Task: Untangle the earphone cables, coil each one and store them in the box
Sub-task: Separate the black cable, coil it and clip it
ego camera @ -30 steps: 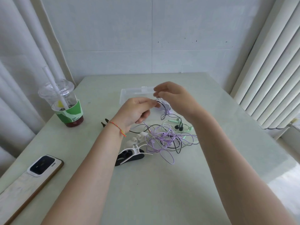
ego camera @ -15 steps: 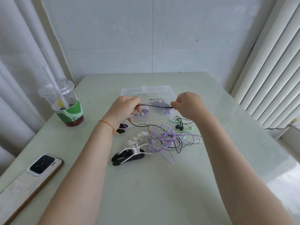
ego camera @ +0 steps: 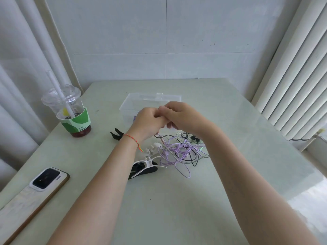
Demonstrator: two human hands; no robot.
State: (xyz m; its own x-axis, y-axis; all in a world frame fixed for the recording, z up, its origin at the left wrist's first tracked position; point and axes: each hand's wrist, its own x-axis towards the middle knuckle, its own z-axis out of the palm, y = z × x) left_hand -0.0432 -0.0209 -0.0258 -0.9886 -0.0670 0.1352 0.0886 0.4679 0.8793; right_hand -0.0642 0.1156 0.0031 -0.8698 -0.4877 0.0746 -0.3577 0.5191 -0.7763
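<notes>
Tangled thin earphone cables, lilac, black and green, lie on a smooth pale table before a clear plastic box. Left hand and right hand meet with curled fingers, apparently pinching a cable. White tiled wall, pleated curtains.

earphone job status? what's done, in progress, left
Done: little that shows. The clear box is open; something purple peeks from it beside the left hand, too hidden to identify.
In hand: both hands meet over the box, right hand against the left, fingers curled; what they hold is hidden.
Left: most of it. The purple, black and green cable tangle lies knotted on the table.
</notes>
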